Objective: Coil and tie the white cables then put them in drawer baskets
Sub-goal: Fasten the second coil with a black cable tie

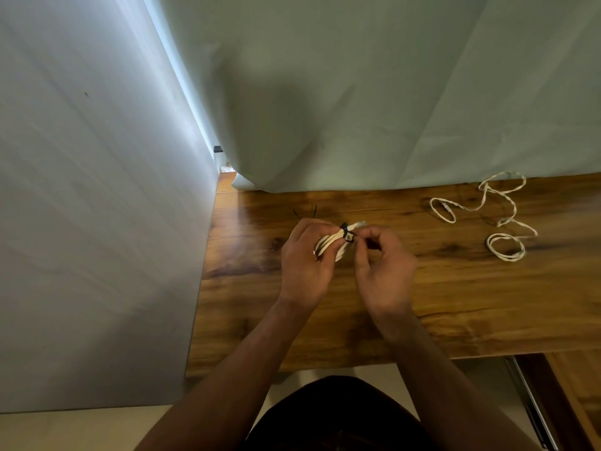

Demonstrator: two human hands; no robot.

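a pale grey-green cloth backdrop [357, 92] hangs behind and hides the far edge of the brown wood-grain table top [455, 288]. at the lower right a metal drawer rail [527, 395] is cut off by the frame. a loose white cable [500, 206] sprawls on the table at the far right. the left hand [304, 265] holds a coiled white cable bundle [328, 244] over the table's middle, fingers curled round it and covering most of its loops. the right hand [383, 271] pinches a thin black tie [347, 232] wrapped round the bundle's end; whether it is fastened cannot be told. faint black strips [305, 211] lie beyond the left hand, too thin to make out.
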